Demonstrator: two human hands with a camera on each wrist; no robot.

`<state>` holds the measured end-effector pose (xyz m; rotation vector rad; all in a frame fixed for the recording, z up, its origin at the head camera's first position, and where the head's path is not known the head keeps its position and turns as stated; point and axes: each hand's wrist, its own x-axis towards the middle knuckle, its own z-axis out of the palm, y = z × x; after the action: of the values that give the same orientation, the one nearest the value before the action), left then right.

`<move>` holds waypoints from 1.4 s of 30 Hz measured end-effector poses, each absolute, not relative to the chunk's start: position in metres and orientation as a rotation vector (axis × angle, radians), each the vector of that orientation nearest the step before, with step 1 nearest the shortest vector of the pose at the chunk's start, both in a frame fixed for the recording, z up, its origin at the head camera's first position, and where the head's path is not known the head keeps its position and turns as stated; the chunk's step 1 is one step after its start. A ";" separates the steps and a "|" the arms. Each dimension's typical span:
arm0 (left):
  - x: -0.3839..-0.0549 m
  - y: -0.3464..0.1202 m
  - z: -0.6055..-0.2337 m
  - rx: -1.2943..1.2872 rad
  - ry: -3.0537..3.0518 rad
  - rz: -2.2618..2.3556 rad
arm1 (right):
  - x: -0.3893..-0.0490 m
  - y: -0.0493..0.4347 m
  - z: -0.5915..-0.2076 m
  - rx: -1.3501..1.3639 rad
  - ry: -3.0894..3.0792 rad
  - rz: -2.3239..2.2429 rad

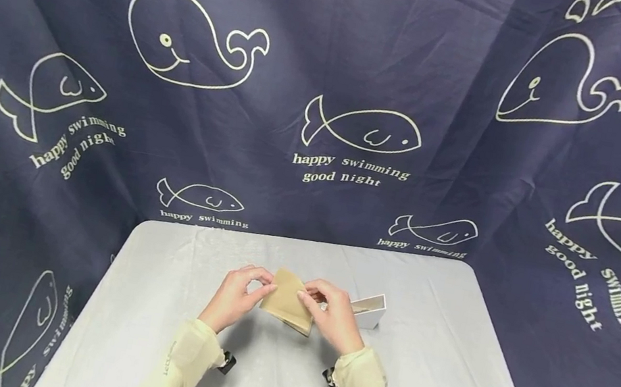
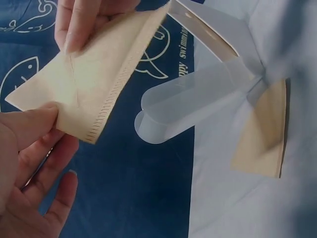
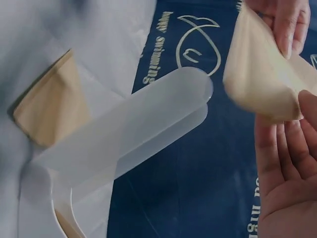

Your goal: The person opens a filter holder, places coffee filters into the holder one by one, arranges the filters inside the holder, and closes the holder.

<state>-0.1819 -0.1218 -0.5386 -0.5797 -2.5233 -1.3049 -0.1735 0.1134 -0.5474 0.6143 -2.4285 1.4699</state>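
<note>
A tan paper coffee filter (image 1: 288,299) is held up between both hands above the table. My left hand (image 1: 237,292) pinches its left side between thumb and fingers, and my right hand (image 1: 335,313) pinches the right side. In the left wrist view, the crimped seam of this filter (image 2: 111,74) shows along one edge. Both wrist views show a translucent plastic piece (image 3: 143,119) with two rounded ends near the hands. Another tan filter (image 2: 265,136) is beside that piece. The white box (image 1: 370,313), its side facing up open, is close to my right hand.
The table (image 1: 156,305) has a pale grey cloth with slight creases. Dark blue fabric (image 1: 324,38) printed with whales and fish hangs behind it and at both sides. Tan material shows inside the box in the left wrist view.
</note>
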 end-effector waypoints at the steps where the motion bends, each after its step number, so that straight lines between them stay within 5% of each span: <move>1: -0.182 -0.122 -0.538 -0.574 -2.524 -1.312 | -0.174 0.114 -0.548 0.585 -2.420 1.519; 12: -0.182 -0.122 -0.537 -0.502 -2.451 -1.347 | -0.176 0.128 -0.563 0.437 -2.355 1.897; 25: -0.185 -0.125 -0.537 -0.562 -2.420 -1.377 | -0.180 0.127 -0.561 0.531 -2.397 1.580; 42: -0.189 -0.108 -0.537 -0.898 -2.425 -0.881 | -0.177 0.128 -0.554 0.821 -2.449 1.099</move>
<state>-0.1891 -0.1079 -0.5374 -0.8975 -2.4248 -0.8812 -0.1771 0.1278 -0.5544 0.8212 -2.4494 1.0985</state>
